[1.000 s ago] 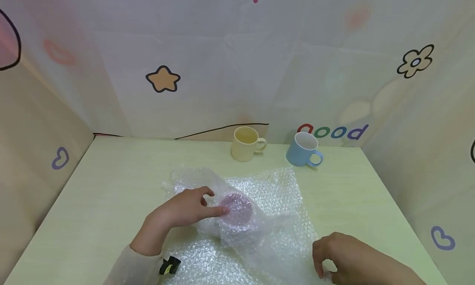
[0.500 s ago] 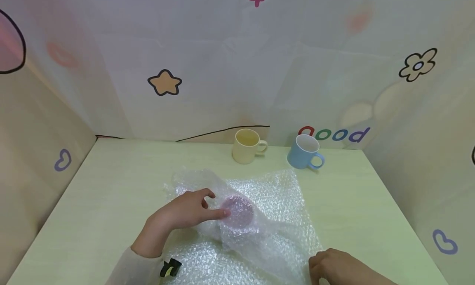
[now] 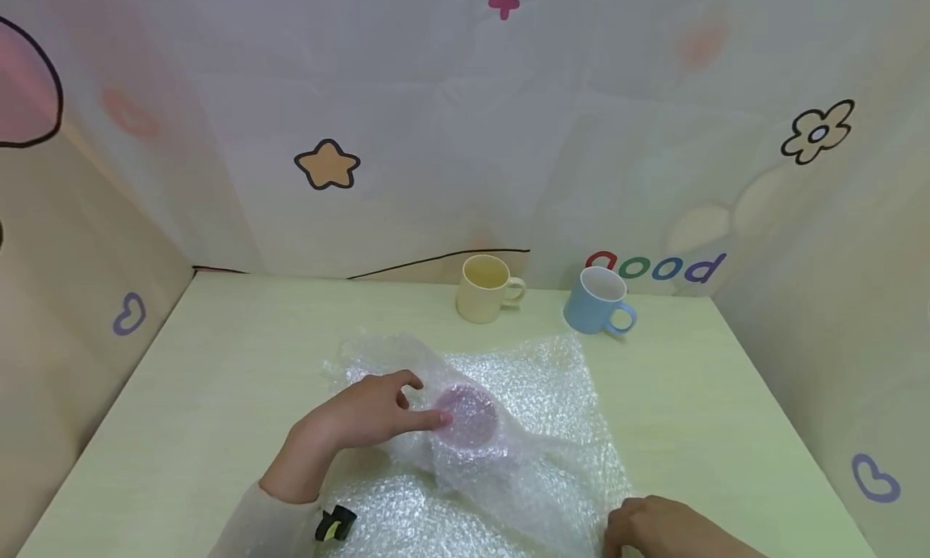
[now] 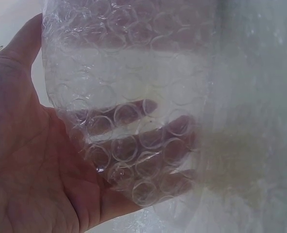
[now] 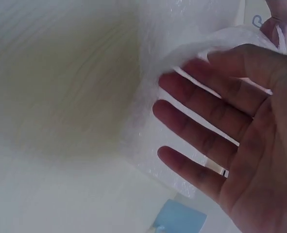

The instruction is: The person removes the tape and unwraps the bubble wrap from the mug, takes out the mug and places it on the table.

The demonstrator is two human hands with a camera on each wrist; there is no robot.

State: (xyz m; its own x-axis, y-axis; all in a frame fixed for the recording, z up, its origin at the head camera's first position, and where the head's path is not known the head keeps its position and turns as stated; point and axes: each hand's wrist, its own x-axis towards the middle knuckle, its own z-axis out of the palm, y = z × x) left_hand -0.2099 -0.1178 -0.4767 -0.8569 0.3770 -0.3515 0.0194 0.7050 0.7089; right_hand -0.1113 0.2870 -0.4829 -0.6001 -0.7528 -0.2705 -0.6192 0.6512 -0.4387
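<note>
A pink round mug (image 3: 465, 417) lies under a layer of bubble wrap (image 3: 523, 388), near the middle of the sheet in the head view. My left hand (image 3: 370, 409) holds it through the wrap, thumb on its round end and index finger bent above. In the left wrist view, the other fingers (image 4: 153, 145) show through a clear flap of bubble wrap (image 4: 114, 97). My right hand (image 3: 657, 530) is at the sheet's near right edge. In the right wrist view its thumb and index finger pinch the wrap's edge, while the other fingers (image 5: 196, 131) extend loosely.
A yellow mug (image 3: 483, 291) and a blue mug (image 3: 597, 301) stand upright at the back of the pale table (image 3: 240, 364), beyond the wrap. A printed cloth (image 3: 436, 138) encloses the table at the back and both sides.
My right hand has shifted slightly left and toward me, drawing the wrap's right part lower and flatter. The left hand stays on the wrapped mug. The head view has tilted up slightly.
</note>
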